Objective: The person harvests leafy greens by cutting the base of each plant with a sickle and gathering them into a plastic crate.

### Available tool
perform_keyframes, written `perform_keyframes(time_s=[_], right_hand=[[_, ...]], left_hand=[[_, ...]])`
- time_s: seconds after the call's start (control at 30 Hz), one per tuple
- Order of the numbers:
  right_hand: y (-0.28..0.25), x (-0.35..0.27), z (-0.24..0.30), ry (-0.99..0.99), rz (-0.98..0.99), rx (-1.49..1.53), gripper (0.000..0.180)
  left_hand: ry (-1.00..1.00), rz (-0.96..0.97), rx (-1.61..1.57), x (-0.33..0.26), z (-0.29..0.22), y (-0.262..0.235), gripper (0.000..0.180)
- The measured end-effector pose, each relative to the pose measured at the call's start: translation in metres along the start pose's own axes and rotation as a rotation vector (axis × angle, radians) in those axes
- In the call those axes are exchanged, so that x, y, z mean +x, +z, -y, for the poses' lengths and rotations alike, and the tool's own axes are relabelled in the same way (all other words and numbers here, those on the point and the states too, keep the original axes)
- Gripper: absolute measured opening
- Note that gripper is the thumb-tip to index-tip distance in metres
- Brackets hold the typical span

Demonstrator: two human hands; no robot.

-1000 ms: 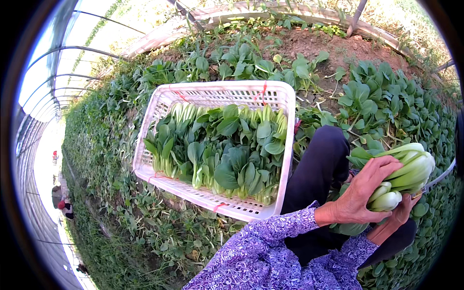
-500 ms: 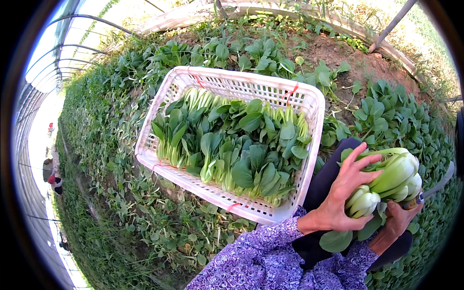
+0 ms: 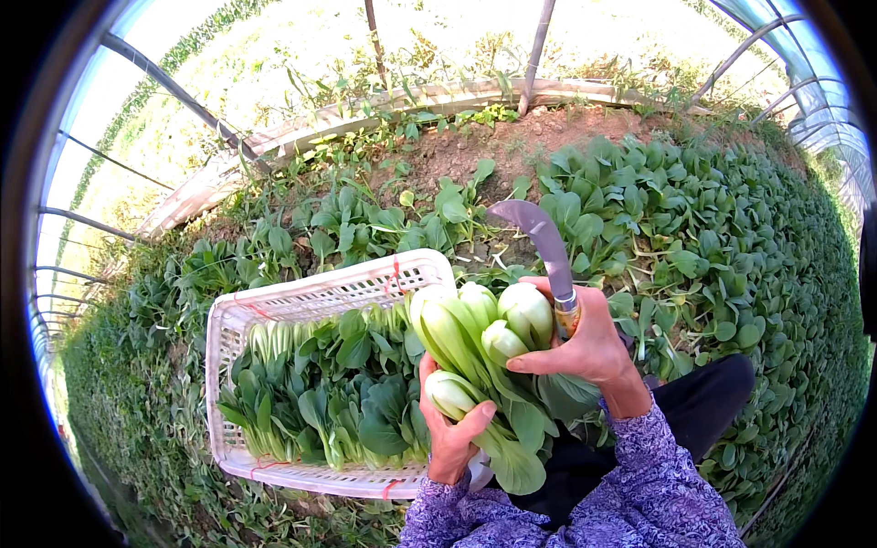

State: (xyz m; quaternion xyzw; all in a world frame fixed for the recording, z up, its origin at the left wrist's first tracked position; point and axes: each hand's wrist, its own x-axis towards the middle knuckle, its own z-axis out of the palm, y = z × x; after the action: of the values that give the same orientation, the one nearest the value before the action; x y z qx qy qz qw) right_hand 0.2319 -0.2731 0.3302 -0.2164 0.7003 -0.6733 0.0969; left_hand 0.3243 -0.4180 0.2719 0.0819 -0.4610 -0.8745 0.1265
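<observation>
Between my two hands is a bunch of bok choy, its pale, thick stem bases pointing up and its leaves hanging below. My left hand is closed around the lower left of the bunch, with one white base between thumb and fingers. On the upper right, my right hand grips more heads. It also holds a sickle by its short handle, the curved blade pointing up and away to the left. Just left of the bunch stands a white plastic crate, with rows of bok choy laid inside.
Dense bok choy plants grow to the right, and cut leaves lie around the crate. Beyond a strip of bare soil runs a pale edging with upright posts. Greenhouse hoops arch at both sides. My bent knee is at the right.
My view has turned right. Both hands have carried the bok choy leftward to the crate's right end. The sickle's blade, which pointed right, now points up and away.
</observation>
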Motion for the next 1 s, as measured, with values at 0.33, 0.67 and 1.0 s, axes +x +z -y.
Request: perform_keyframes(time_s=[0.33, 0.67, 1.0], right_hand=[[-0.040, -0.005, -0.026, 0.062, 0.165, 0.168, 0.097], [-0.109, -0.092, -0.079, -0.015, -0.342, 0.516, 0.092], [-0.107, -0.095, -0.052, 0.076, -0.423, 0.308, 0.096]], left_hand=[[-0.124, 0.087, -0.006, 0.004, 0.005, 0.021, 0.077], [-0.308, 0.299, 0.118, 0.024, 0.040, 0.057, 0.061], [-0.128, 0.608, 0.429, 0.021, 0.071, 0.078, 0.086]])
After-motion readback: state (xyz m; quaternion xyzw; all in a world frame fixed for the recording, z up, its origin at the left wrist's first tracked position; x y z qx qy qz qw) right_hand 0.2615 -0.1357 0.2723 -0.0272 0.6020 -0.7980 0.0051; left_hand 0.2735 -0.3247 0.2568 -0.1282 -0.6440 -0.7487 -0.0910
